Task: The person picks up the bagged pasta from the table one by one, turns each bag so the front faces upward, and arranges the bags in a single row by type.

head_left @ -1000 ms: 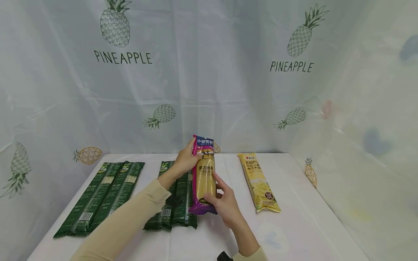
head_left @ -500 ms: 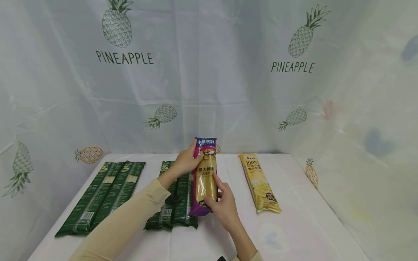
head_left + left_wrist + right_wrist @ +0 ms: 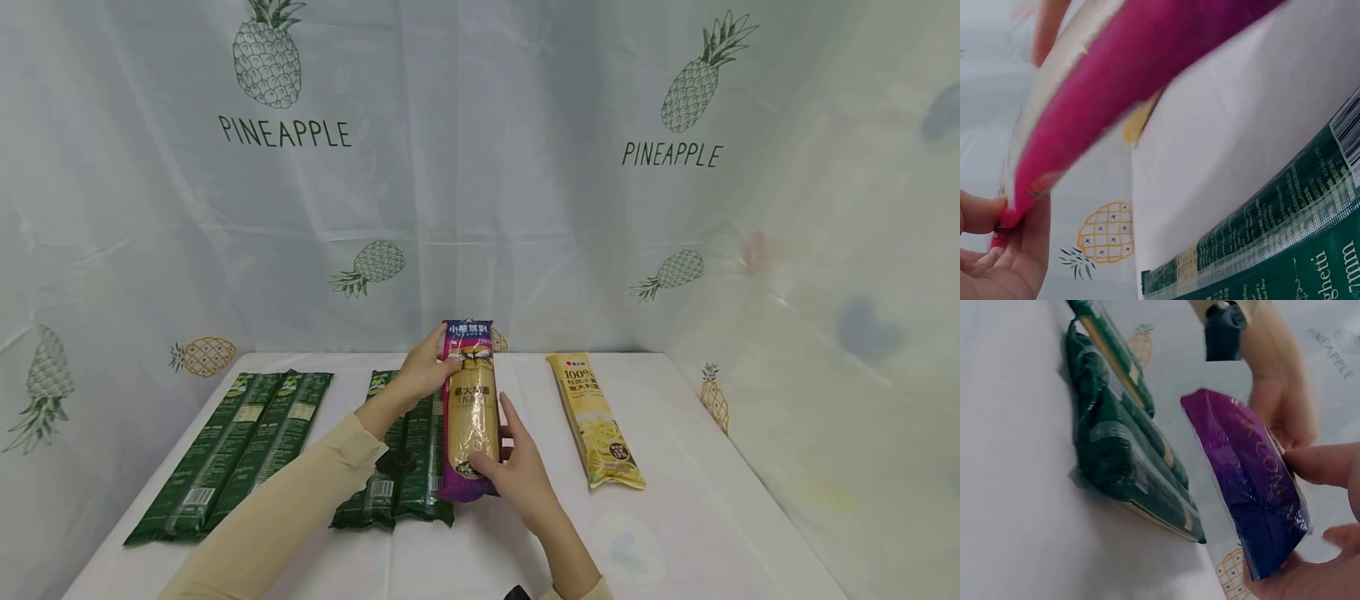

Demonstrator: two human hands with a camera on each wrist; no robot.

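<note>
Purple packet (image 3: 471, 414): one, mid-frame
Left hand (image 3: 423, 367): curled, pinching its upper left edge
Right hand (image 3: 522, 479): half-curled, gripping its lower end
Green packets (image 3: 288, 433): four, left and lower centre
Yellow packet (image 3: 596, 421): one, right of centre
Table (image 3: 697, 500): white, pineapple-print curtain (image 3: 510, 183) behind
Obscured: sleeve (image 3: 292, 517) crosses green packets; right fingertips seemingly behind purple packet

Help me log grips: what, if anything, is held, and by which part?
The pink-edged pasta packet: the left hand grips its upper part, the right hand its lower part.
</note>
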